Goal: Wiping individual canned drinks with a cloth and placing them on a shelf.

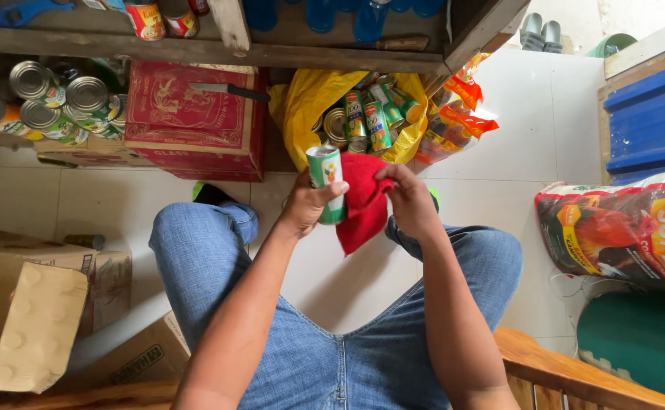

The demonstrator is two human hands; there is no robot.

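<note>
The person sits with knees apart in blue jeans (325, 349), looking down at a white tiled floor (82, 201). The left hand (306, 203) is curled tight around a small round tin can with a green and white label (327, 182), and holds it up above the floor, in the gap between the knees. The right hand (408, 199) is closed on a soft red cloth (363, 203), pinching it with its fingers. The cloth presses against the side of the can and hangs down below both hands. Just past the hands, at the far edge of the floor, a yellow plastic bag (306, 102) lies open with more green tin cans (370, 118) packed inside it. To the left of the bag stands a red cardboard box (192, 121), and a knife with a black handle (230, 90) lies on top of it. Further left, a heap of shiny silver cans (51, 102) lies on its side. A dark wooden shelf (271, 55) runs above all of these. In the near left corner of the floor sit brown cardboard boxes (36, 319). By the right edge lies a big sack with a red picture on it (621, 228).
</note>
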